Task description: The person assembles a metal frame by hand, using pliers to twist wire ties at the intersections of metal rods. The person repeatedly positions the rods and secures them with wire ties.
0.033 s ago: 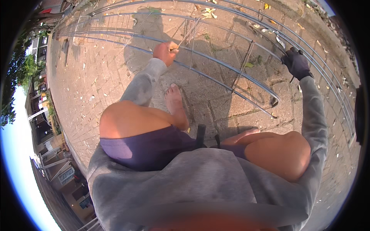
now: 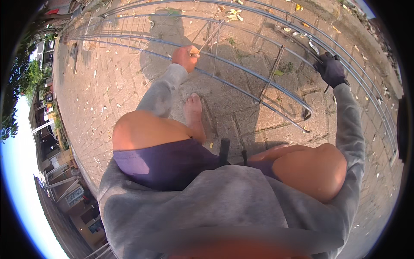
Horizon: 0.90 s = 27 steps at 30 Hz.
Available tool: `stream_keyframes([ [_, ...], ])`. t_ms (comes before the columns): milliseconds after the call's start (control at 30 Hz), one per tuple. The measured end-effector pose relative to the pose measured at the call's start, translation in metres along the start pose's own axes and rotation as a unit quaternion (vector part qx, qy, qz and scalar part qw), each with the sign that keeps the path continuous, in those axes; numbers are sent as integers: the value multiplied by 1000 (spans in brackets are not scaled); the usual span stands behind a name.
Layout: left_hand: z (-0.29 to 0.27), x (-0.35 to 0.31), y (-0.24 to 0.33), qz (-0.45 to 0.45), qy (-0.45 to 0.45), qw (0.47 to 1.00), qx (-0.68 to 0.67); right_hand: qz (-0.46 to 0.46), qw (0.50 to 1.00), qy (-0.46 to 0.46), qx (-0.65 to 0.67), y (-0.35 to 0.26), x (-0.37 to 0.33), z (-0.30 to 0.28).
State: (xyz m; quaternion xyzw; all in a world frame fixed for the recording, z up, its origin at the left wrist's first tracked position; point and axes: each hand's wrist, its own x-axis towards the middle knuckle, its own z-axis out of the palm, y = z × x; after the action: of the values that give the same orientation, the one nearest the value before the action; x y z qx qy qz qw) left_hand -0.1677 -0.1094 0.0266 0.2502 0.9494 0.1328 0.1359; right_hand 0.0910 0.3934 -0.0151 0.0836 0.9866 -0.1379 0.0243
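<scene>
A long cage of steel reinforcing bars (image 2: 248, 68), joined by thin square stirrups (image 2: 273, 73), lies on the brick paving in front of me. My left hand (image 2: 186, 58) is bare and closed at the cage's near side, its fingers pinching by a thin brown stirrup rod (image 2: 210, 38) that slants up and away. My right hand (image 2: 331, 70), in a dark glove, is wrapped round some thin dark wires (image 2: 299, 42) beside the cage's far right end. A short wire end sticks out below that fist. What lies inside each grip is partly hidden.
More long bars (image 2: 360, 71) curve along the far and right side, by a low kerb (image 2: 362, 32). Fallen leaves (image 2: 234, 15) dot the paving. My bare foot (image 2: 194, 110) stands close to the near bar. Buildings (image 2: 71, 194) stand at the far left.
Both hands stay in place. My left knee and the right forearm have shifted very slightly.
</scene>
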Motion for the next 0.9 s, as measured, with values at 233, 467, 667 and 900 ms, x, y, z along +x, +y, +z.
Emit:
stream_keyframes([
  [233, -67, 31, -78, -136, 79, 976, 151, 61, 997, -26, -47, 7, -2, -8],
  [467, -77, 62, -139, -130, 115, 977, 127, 244, 963, -106, -29, -44, 13, -59],
  [667, -88, 74, -121, -26, 88, 982, 167, 271, 958, 79, 45, -88, -66, -98],
  [900, -70, 101, -70, 285, -253, 906, -183, 584, 708, 84, 388, -286, -223, -127],
])
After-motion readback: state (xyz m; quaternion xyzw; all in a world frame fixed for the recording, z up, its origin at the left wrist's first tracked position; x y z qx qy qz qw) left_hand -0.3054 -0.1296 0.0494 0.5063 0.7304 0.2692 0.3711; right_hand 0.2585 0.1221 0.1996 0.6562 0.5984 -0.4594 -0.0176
